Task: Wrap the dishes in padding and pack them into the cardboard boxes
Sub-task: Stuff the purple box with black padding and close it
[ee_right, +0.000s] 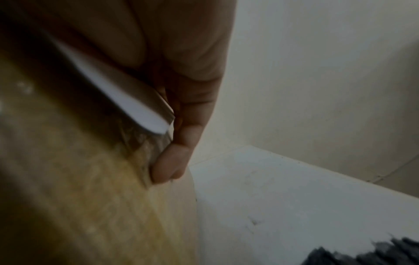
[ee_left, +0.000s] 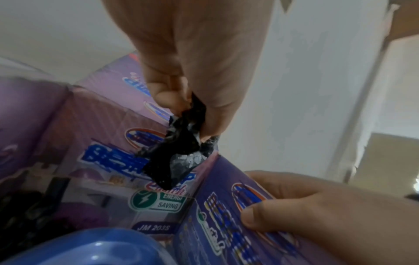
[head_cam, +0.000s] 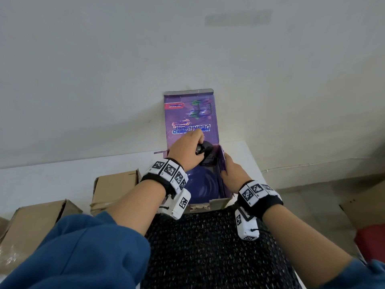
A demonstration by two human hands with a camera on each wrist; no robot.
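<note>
A purple printed cardboard box point(head_cam: 221, 163) stands open on the white table, its lid point(head_cam: 190, 117) leaning against the wall. Inside lies a blue dish point(head_cam: 202, 184), whose rim also shows in the left wrist view point(ee_left: 95, 249). My left hand point(head_cam: 185, 151) is over the box's far end and pinches a crumpled piece of black bubble wrap point(head_cam: 204, 149), seen hanging from the fingers point(ee_left: 181, 147). My right hand point(head_cam: 233, 170) grips the box's right wall, thumb inside point(ee_left: 260, 220), fingers outside point(ee_right: 172, 161).
A large sheet of black bubble wrap point(head_cam: 208, 247) covers the table in front of me. Two plain brown cardboard boxes point(head_cam: 116, 188) point(head_cam: 35, 222) stand to the left. The table's right edge point(head_cam: 256, 163) runs close beside the purple box, with the floor beyond.
</note>
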